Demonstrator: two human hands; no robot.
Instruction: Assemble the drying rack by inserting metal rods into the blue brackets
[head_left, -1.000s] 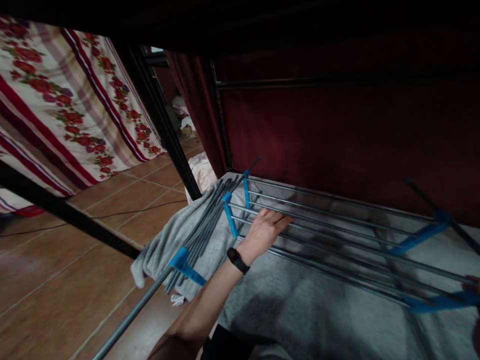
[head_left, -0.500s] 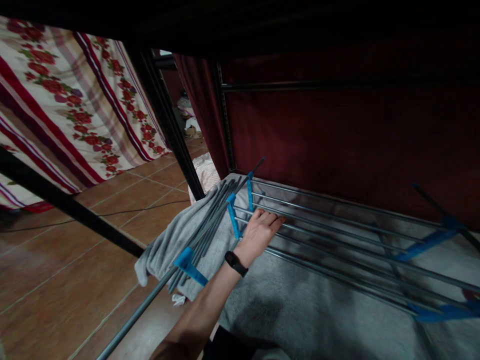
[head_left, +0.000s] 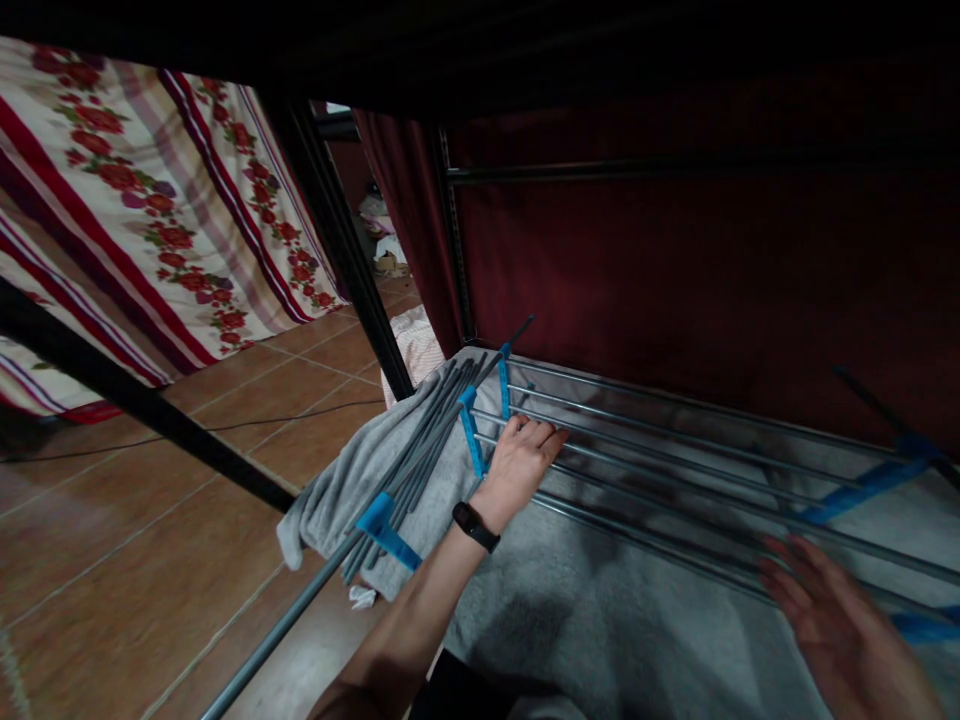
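Observation:
A folded drying rack point(head_left: 675, 470) of grey metal rods with blue plastic joints lies flat on a grey blanket point(head_left: 585, 610). My left hand point(head_left: 521, 455), with a black band on its wrist, rests on the rods near the rack's left end, fingers curled over a rod beside a blue joint point(head_left: 471, 430). My right hand point(head_left: 832, 615) hovers at the lower right with its fingers spread, just above the nearest rods and holding nothing; it is blurred by motion. A bundle of loose grey rods point(head_left: 405, 470) with a blue clip juts off the blanket's left edge.
Black metal frame posts point(head_left: 345, 250) stand to the left, with a dark red curtain point(head_left: 675, 270) behind the rack. A floral striped cloth point(head_left: 135, 210) hangs at the far left over a brown tiled floor point(head_left: 150, 530). A dark beam runs overhead.
My right hand has come into view at the lower right, open over the rods. My left hand stays on the rack's left end; the view shifted slightly.

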